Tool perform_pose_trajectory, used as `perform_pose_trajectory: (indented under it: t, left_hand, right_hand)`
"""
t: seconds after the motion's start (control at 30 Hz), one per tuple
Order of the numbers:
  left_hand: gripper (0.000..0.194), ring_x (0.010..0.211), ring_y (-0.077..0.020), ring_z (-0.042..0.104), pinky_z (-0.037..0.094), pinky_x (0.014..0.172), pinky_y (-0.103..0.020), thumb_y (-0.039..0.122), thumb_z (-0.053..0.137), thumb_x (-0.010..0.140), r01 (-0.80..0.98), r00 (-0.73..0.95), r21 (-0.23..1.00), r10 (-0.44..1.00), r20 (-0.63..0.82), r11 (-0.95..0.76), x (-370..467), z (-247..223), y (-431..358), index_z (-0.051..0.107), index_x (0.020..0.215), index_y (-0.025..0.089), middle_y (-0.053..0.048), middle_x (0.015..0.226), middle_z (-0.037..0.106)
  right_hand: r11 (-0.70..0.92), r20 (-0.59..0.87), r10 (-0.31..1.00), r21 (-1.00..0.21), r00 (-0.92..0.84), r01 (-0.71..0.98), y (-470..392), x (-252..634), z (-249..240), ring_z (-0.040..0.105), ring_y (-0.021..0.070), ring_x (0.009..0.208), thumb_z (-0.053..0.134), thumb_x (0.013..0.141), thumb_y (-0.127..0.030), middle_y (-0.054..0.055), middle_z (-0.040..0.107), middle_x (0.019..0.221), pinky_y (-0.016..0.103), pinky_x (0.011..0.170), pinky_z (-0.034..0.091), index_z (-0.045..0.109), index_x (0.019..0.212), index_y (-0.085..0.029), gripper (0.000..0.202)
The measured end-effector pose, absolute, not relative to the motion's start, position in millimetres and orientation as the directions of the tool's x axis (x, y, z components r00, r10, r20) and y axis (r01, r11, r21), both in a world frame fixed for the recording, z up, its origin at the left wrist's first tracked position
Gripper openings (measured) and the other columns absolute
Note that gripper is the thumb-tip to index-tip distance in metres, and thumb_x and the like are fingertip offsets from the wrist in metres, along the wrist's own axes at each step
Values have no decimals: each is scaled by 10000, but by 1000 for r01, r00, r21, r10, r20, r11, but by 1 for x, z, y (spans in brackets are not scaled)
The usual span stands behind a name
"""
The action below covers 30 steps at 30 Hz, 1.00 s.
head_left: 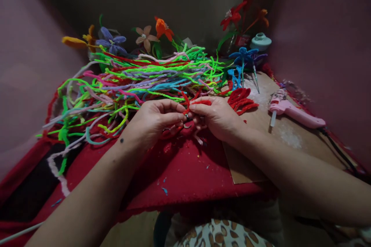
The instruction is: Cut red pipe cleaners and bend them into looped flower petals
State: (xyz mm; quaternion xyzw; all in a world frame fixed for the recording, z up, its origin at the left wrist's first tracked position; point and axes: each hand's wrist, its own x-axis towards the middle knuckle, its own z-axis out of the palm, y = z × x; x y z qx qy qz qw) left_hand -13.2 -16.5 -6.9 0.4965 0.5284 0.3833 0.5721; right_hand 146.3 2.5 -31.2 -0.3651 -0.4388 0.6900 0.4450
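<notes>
Fingertips of my left hand (158, 119) and my right hand (216, 115) meet near the middle of the view, both pinching a red pipe cleaner piece (188, 100) with loops and ends sticking up between them. A small dark, shiny bit shows between the fingers; I cannot make out what it is. Just right of my right hand, a bunch of bent red pipe cleaner loops (242, 101) lies on the cardboard. Behind my hands spreads a large pile of pipe cleaners (162, 73) in green, red, purple, pink and blue.
A pink glue gun (298, 114) with a cord rests on brown cardboard (290, 154) at the right. Blue flowers (243, 56) stand behind it. More pipe cleaner flowers (111, 40) line the back. Small scraps dot the red cloth (185, 173).
</notes>
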Motion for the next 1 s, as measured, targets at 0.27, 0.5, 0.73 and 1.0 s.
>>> perform_pose_trajectory:
  t: [0.27, 0.5, 0.73, 1.0]
  left_hand:
    - [191, 518, -92, 558, 418, 481, -183, 263, 701, 676, 98, 138, 991, 985, -100, 87, -6, -5, -19, 618, 823, 173, 13, 645, 634]
    - [201, 582, -126, 605, 455, 550, -214, 222, 694, 663, 119, 124, 992, 991, -43, 29, -2, -7, -20, 644, 850, 167, -1, 686, 668]
    - [61, 613, -115, 573, 445, 591, -206, 183, 598, 722, 385, 85, 910, 988, 128, -151, 1, -11, -23, 641, 762, 165, 9, 683, 642]
    - [245, 804, -199, 536, 405, 738, -309, 276, 472, 841, 688, 514, 251, 701, 494, -681, -14, -19, -19, 700, 904, 210, -80, 814, 633]
  right_hand:
    - [-231, -118, 927, -927, -356, -294, 2, 145, -31, 496, 70, 404, 616, 673, -176, -20, 593, 561, 181, 362, 419, 594, 680, -147, 37]
    - [-239, -106, 904, -929, -415, -282, 2, 146, -33, 520, 81, 413, 600, 701, -187, -14, 589, 560, 194, 387, 449, 585, 691, -153, 38]
    - [-205, -122, 903, -965, -413, -163, 0, 146, -31, 469, 79, 323, 583, 717, -212, -26, 533, 460, 179, 288, 374, 557, 609, -143, 130]
    - [-349, -197, 854, -903, -482, -250, 8, 152, -29, 430, 61, 367, 600, 590, -117, -14, 523, 460, 163, 286, 339, 547, 525, -111, 84]
